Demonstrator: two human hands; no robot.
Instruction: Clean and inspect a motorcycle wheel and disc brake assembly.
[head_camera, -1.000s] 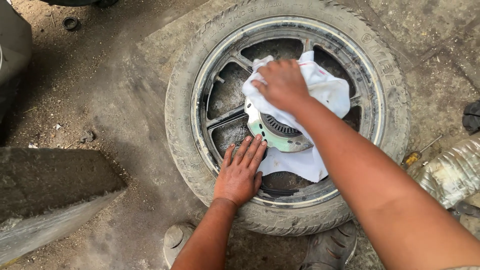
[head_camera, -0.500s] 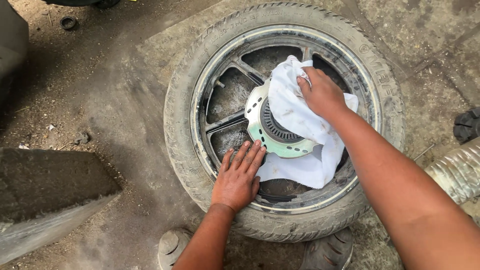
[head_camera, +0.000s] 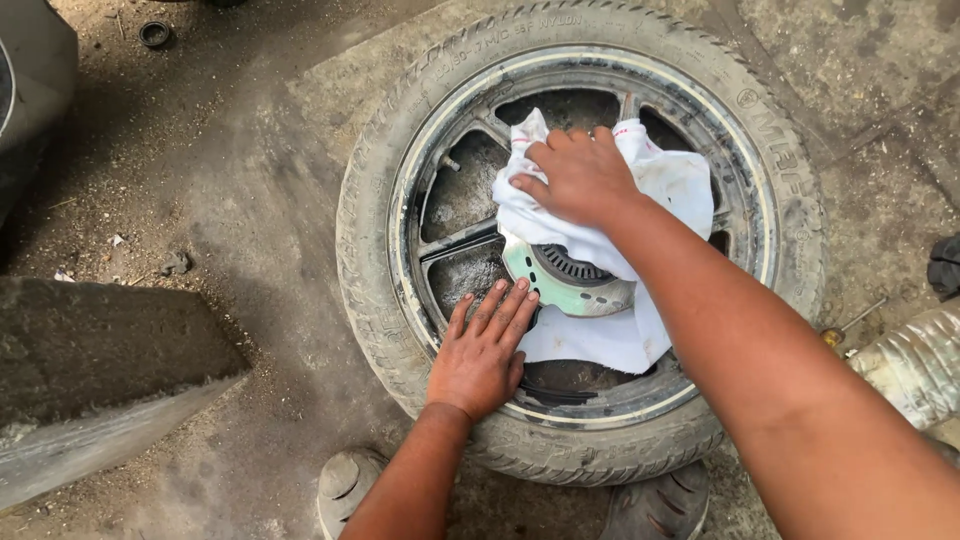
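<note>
Head view: wheel (head_camera: 580, 240) lying flat on the dirt floor (head_camera: 230, 200), tyre down, rim up. Left hand (head_camera: 482, 352) spread flat, palm down on the near rim, apparently to steady the wheel. Right hand (head_camera: 575, 175) pressed down, fingers curled, on a white cloth (head_camera: 665, 185) over the hub; pale green brake disc (head_camera: 560, 290) showing beneath the cloth's edge.

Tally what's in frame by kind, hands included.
Hands: 2, left hand flat on the rim, right hand pressing the cloth
Wheel with tyre: 1
White cloth: 1
Pale green disc: 1
Plastic bottle: 1
Small black ring: 1
Concrete block: 1
Total: 8
</note>
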